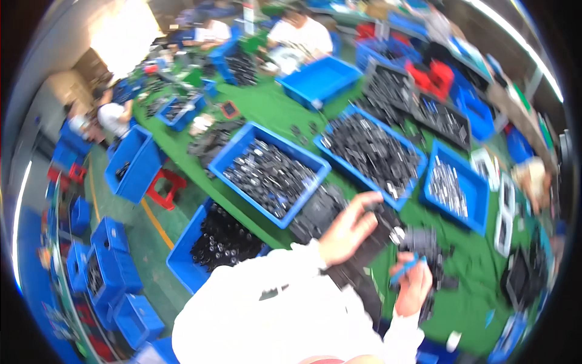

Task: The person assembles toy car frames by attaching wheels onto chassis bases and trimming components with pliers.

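My left hand is held above a dark flat piece and heaped black parts, its fingers stretched out and apart, with nothing seen in it. To its right, my right hand is closed around a slim blue stick-like tool; blur hides its exact kind. Just beyond that hand lies a cluster of dark grey and black plastic parts on the green tabletop. A small round whitish piece shows between the two hands.
Across the table stand blue bins of black parts and a bin of thin silvery pieces. A bare blue tray stands farther back. Left of the table are a floor bin and a red stool. Several people sit around.
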Action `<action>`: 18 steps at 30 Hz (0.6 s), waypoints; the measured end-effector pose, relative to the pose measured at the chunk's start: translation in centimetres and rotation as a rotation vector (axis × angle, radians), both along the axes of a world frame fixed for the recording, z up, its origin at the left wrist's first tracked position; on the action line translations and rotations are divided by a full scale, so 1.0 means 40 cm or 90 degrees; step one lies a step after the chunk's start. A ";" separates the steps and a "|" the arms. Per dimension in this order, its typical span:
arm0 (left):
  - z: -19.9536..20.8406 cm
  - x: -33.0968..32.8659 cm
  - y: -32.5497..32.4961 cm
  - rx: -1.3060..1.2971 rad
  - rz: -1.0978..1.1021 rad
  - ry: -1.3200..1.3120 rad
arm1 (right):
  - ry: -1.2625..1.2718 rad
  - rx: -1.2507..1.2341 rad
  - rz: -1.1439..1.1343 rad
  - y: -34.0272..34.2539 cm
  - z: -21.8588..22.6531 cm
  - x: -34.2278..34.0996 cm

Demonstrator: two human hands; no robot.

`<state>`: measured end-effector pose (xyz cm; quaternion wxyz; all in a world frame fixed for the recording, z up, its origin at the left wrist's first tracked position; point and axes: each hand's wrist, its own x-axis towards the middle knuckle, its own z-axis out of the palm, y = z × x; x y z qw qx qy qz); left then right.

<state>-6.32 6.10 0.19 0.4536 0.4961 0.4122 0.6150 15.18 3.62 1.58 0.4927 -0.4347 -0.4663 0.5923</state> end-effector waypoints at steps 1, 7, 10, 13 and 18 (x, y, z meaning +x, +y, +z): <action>0.034 -0.028 0.004 -0.017 -0.026 0.049 | -0.052 -0.005 0.044 0.007 0.011 0.005; 0.097 -0.083 0.013 -0.152 -0.245 0.071 | -0.111 0.002 0.259 -0.002 0.081 0.028; 0.109 -0.080 0.010 -0.157 -0.266 0.135 | -0.212 0.061 0.293 -0.017 0.082 0.044; 0.112 -0.072 -0.001 -0.155 -0.261 0.171 | -0.293 0.059 0.333 -0.034 0.102 0.048; 0.124 -0.067 -0.011 -0.130 -0.192 0.231 | -0.343 0.102 0.298 -0.034 0.119 0.036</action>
